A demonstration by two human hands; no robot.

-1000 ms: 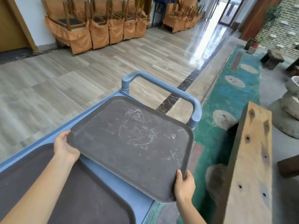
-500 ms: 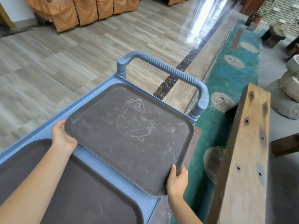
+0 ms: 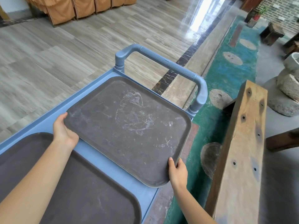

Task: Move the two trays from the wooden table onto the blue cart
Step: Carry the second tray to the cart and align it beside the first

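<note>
A scuffed dark brown tray (image 3: 129, 126) lies over the far end of the blue cart (image 3: 103, 157), close to its ribbed handle (image 3: 166, 63). The tray's near right corner overhangs the cart's right edge. My left hand (image 3: 64, 131) grips its near left corner. My right hand (image 3: 178, 172) grips the near right corner, thumb on the rim. A second dark brown tray (image 3: 72, 191) lies flat on the cart at the lower left, partly under my left forearm. The wooden table (image 3: 239, 159) runs along the right side.
Grey wood-look floor (image 3: 64, 54) spreads to the left and ahead. A green painted strip with round stone discs (image 3: 226, 75) lies between cart and table. Orange-covered chairs (image 3: 77, 8) line the far wall. Stone basins (image 3: 288, 88) and a dark stool (image 3: 271, 33) stand at the right.
The tray has come down and forward toward the cart's handle end, its far edge now low on the cart top. Both hands kept their grip on its near corners.
</note>
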